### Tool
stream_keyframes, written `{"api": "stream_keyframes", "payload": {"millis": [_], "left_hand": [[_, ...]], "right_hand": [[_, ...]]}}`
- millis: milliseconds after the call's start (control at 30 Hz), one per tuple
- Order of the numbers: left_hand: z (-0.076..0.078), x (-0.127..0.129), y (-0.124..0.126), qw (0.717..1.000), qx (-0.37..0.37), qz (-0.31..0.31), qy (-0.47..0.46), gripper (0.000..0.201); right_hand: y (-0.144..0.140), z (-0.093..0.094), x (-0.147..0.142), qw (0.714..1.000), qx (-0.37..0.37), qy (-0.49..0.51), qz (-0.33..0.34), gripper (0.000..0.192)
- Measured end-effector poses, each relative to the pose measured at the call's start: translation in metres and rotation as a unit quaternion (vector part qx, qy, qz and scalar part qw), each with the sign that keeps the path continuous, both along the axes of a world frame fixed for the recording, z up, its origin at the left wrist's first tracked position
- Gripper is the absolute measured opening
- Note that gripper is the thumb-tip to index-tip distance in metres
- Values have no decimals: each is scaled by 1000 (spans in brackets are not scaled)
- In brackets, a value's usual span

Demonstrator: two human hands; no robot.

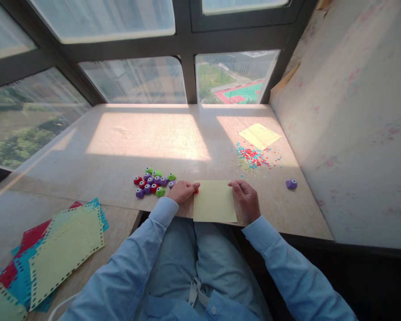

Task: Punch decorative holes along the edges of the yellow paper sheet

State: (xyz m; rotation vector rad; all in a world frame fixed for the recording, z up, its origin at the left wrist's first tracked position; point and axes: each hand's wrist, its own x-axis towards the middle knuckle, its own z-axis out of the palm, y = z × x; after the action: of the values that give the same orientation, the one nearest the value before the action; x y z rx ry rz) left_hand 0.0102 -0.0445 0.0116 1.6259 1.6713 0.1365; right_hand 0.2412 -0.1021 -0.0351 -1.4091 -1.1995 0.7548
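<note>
Pale yellow paper (214, 200) lies at the lower centre of the frame, on the near edge of the stone ledge (153, 133). The left hand (183, 191) is closed around a small red punch (196, 191) at the sheet's left edge; the right hand (245, 196) pinches the right edge. Just left sits a cluster of little punches (153, 182) (red, purple, green) — confetti (252, 158) is scattered toward the upper right.

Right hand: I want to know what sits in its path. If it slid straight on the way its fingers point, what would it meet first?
The right hand points left, its fingers on the yellow paper sheet. Straight on, across the sheet, it would probably meet the left hand first, which holds something small and red at the sheet's other edge.
</note>
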Motion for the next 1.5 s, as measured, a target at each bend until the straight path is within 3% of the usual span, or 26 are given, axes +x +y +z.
{"api": "stream_keyframes", "payload": {"millis": [433, 667, 933, 1200, 1500], "left_hand": [[3, 6, 14, 994, -4, -54, 97, 45], [6, 2, 7, 997, -20, -29, 75, 51], [11, 3, -2, 999, -41, -9, 35, 53], [20, -9, -4, 994, 13, -22, 103, 54], [27, -17, -8, 969, 88, -20, 230, 49]], "right_hand": [[2, -6, -1, 993, 41, -112, 24, 33], [4, -13, -3, 973, 102, -202, 45, 30], [6, -15, -1, 973, 93, -206, 47, 29], [6, -16, -2, 966, 104, -232, 53, 27], [7, -19, -1, 974, 92, -203, 45, 24]]}}
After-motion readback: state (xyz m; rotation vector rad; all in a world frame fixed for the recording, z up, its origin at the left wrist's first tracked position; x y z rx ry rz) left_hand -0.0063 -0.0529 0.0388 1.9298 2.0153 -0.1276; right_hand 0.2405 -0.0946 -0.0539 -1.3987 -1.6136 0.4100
